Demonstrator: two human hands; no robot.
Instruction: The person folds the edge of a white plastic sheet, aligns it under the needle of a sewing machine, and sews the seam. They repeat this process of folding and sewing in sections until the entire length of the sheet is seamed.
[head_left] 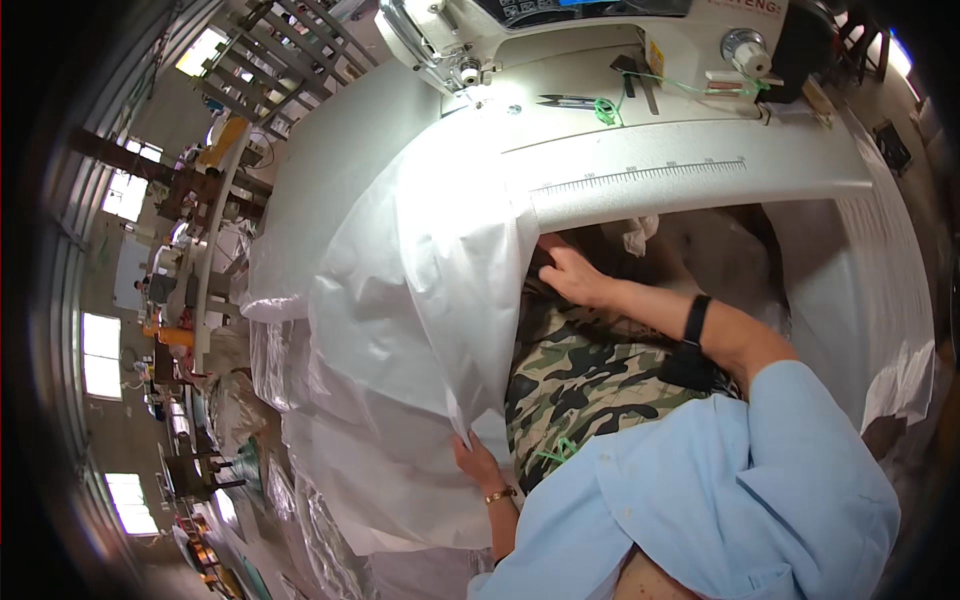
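Note:
A large, glossy white sheet (400, 330) drapes from the sewing machine (470, 75) over the table's front edge toward me. My left hand (478, 462) pinches the sheet's hanging right-hand edge low down, with some fingertips hidden in its folds. Just below the table edge, my right hand (572, 275) is at the same edge higher up. Its fingers are bent, and their tips are partly hidden at the sheet. The sheet's far part lies under the machine head, in bright lamp light.
A printed ruler scale (640, 175) runs along the table front. Tweezers (570, 101), green thread (606, 111) and a dark flat tool (648, 92) lie by the machine. More white sheeting (885, 290) hangs at the right. Camouflage cloth (590, 375) covers my lap.

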